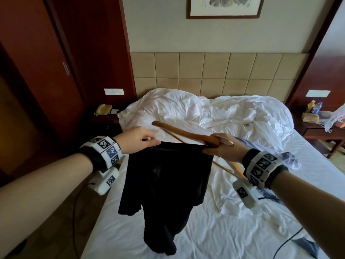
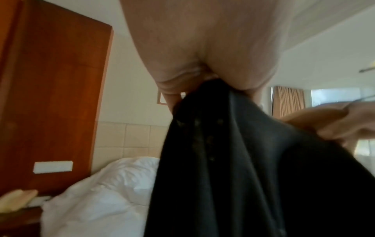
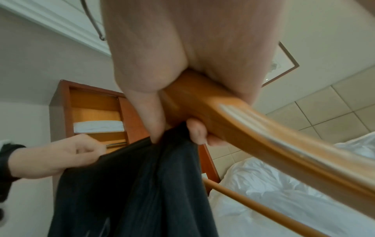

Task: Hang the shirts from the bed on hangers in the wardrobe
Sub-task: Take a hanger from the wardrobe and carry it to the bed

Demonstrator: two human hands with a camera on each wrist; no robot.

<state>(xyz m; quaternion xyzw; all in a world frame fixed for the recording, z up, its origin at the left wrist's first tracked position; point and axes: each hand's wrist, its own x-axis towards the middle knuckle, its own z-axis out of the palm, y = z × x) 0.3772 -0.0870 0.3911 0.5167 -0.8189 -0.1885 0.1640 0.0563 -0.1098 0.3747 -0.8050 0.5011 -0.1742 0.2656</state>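
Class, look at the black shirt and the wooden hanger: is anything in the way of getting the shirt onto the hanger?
Nothing visible lies between them. The right hand grips both the hanger and one corner of the black shirt, and the left hand pinches the other corner.

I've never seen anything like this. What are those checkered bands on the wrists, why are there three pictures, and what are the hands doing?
No machine here: a person wears a head camera plus one camera on each patterned wristband, giving three views of one moment. The head view looks down at a bed with rumpled white bedding. The left hand pinches one top corner of a black shirt. The right hand grips a wooden hanger and pinches the shirt's other corner. The wrist views show the fingers from below. The shirt hangs between the hands, not yet on the hanger.
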